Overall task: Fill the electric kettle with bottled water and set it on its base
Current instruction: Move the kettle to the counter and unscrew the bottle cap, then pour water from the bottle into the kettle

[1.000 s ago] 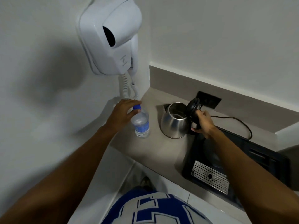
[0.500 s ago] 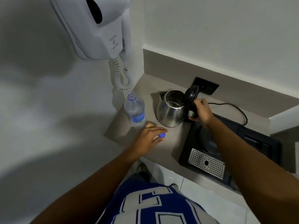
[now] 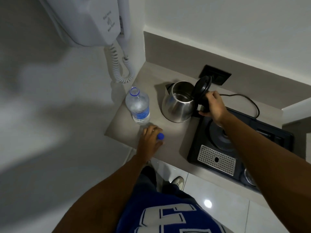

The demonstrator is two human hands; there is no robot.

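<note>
While gripped, kettle (image 3: 178,105) open, uncapped bottle (image 3: 138,105) beside.

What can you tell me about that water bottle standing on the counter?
The water bottle is small, of clear plastic, with a blue and white label low on its body and a blue ring at the neck. It stands upright and uncapped near the left edge of the counter, left of the steel kettle. Nothing grips it. The left hand, just in front, holds its blue cap.

free: counter (image 3: 170,132) between bottle (image 3: 138,106) and kettle (image 3: 178,105) | blocked: tray (image 3: 198,148) right
</note>
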